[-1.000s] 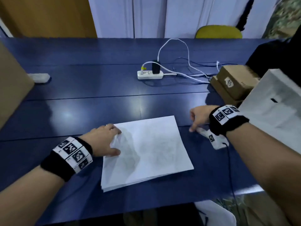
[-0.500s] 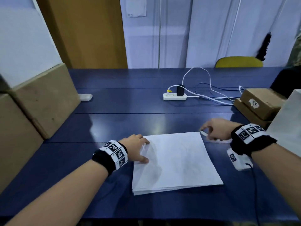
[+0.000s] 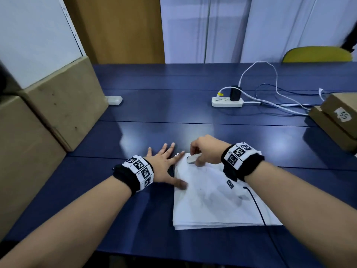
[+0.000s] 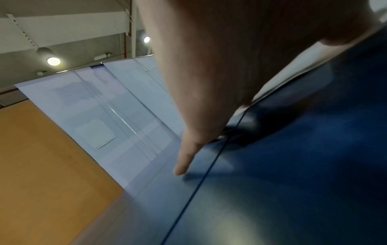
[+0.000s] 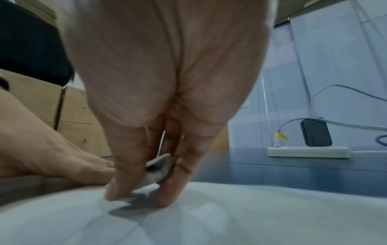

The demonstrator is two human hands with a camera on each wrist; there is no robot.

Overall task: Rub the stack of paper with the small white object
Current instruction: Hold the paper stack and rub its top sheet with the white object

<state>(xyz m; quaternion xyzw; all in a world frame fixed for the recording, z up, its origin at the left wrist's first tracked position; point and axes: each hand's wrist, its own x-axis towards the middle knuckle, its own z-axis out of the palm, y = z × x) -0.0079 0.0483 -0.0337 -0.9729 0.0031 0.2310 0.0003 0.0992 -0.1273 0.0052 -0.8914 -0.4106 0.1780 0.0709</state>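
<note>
The right hand (image 3: 205, 149) pinches the small white eraser (image 3: 193, 158) between thumb and fingers, its end seemingly touching the upper left corner of the stack of paper (image 3: 218, 196) at lower centre of the head view. The left hand (image 3: 164, 166) lies flat with fingers spread, thumb on the stack's left edge, the rest on the blue surface (image 3: 154, 113). Rubbing well likely needs short strokes with that edge pinned, so sheets don't buckle.

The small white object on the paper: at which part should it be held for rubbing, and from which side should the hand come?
Pinch the small white object across its two long sides, from above. It is a small oblong block on the stack of paper, so this probably leaves its underside free to rub. The right hand grips it so now; the left hand lies flat at the stack's left edge.
</note>
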